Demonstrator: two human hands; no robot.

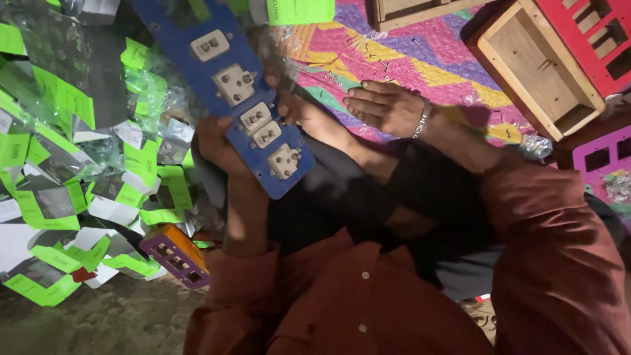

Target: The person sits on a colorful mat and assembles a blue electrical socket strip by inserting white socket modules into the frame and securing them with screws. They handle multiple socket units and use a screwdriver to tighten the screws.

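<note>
A: What lay at the far left?

B: A heap of clear plastic wrappers with green labels (pixel 59 164), spread over the floor. At its lower edge sat a small purple and orange socket box (pixel 176 255).

A: And the thing in hand?

B: A long blue board (pixel 244 98), tilted, running from the top of the view down to the middle. It carried 5 white fittings in a row: sockets with dark round holes and smaller switch pieces between them. Its lower end was rounded at the corners.

A: Who held it?

B: The left hand (pixel 217 146) had its grip closed around the board's lower left edge, fingers behind, thumb on the rim. The right hand (pixel 384 105) lay flat and open on the colourful woven mat (pixel 394 52), palm down, a bracelet at the wrist, holding nothing. Another hand seemed to sit just behind the board's right edge, but I couldn't tell what it did.

A: Further right?

B: A bare wooden box (pixel 536 72), then a red panel (pixel 598 36) with cut-outs and a pink one (pixel 601 154) below.
</note>
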